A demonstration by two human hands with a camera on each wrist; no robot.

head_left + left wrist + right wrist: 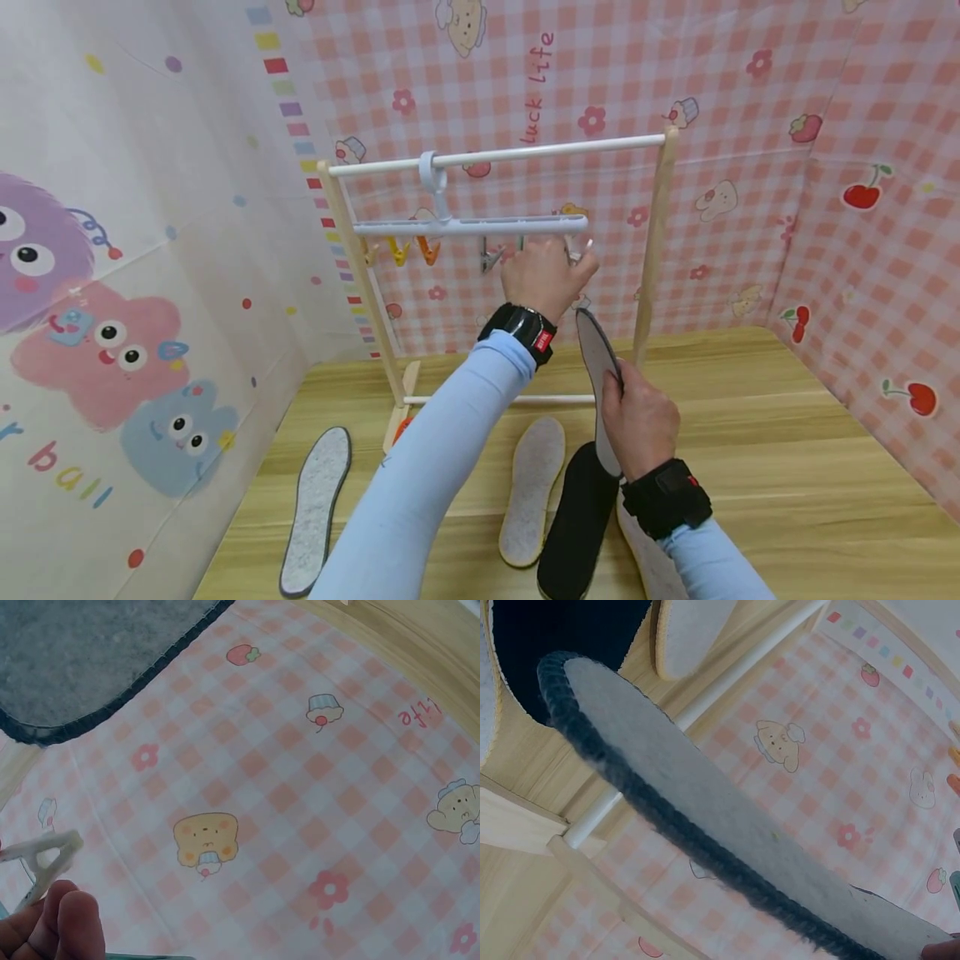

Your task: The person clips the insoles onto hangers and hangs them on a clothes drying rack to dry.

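Note:
My left hand [546, 273] is raised to the right end of the light-blue hanger [487, 226]. Its fingers pinch a white clip [46, 853], which the hand partly hides in the head view. Below and to the right, my right hand [642, 417] grips a grey insole [596, 354] with a dark edge and holds it up on end. This insole [682, 772] slants across the right wrist view, its felt side and dark fuzzy rim showing. The insole's upper tip is just below the left hand, apart from the clip.
The hanger hangs from the white bar [555, 151] of a wooden-sided rack. Other clips include a yellow clip [398, 250], an orange clip [428, 250] and a grey clip [489, 257]. On the table lie a grey insole [317, 508], a yellow-edged insole [534, 492] and a black insole [577, 525].

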